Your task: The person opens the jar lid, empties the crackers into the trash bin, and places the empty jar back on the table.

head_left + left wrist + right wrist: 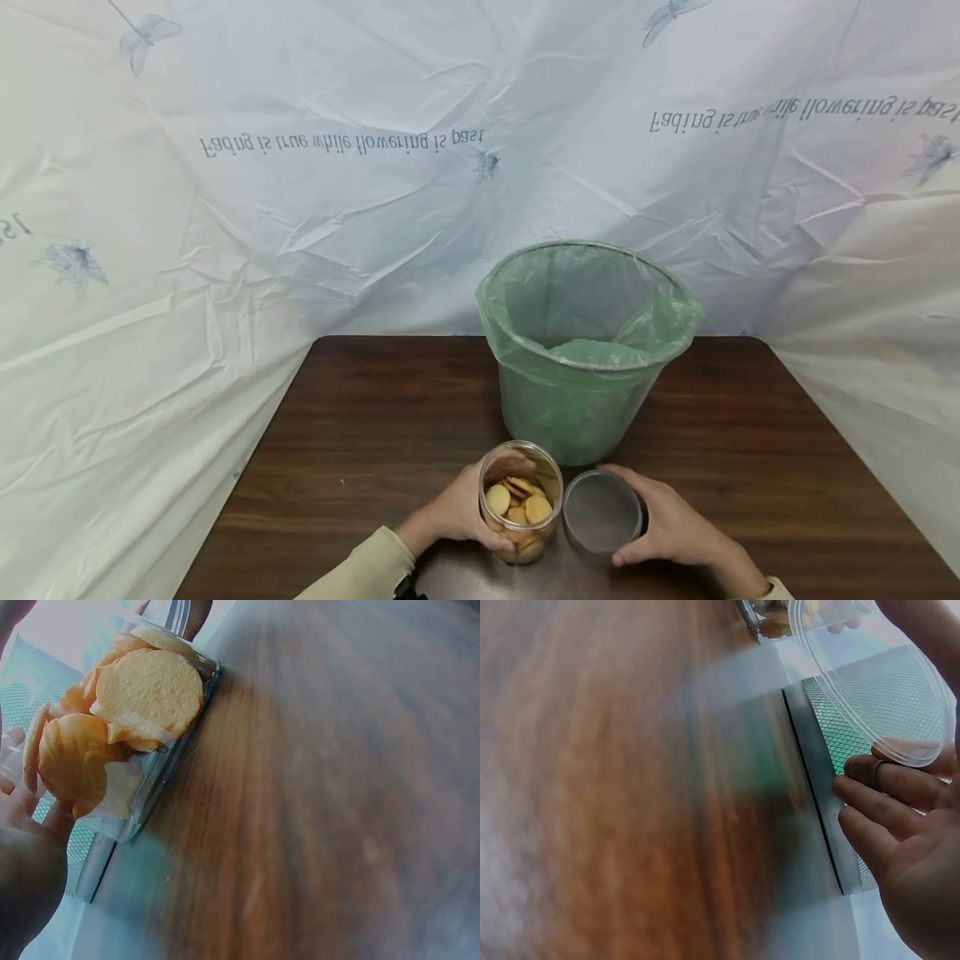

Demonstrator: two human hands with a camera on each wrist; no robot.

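Note:
My left hand (456,510) grips a clear plastic jar (529,533) from its left side, fingers behind and thumb in front. Round yellow-brown biscuits (517,500) lie inside it, and its top is uncovered. In the left wrist view the biscuits (148,697) show through the clear wall, low over the table. Just to the jar's right, my right hand (671,518) holds a round clear lid (602,512) by its edge between thumb and fingers. The right wrist view shows the lid (922,754) tilted and held off the table.
A mesh bin (573,417) lined with a green plastic bag (592,354) stands right behind the jar and lid. Dark wood-grain table (360,442) surrounds them. White printed sheeting (337,225) hangs at the back and both sides.

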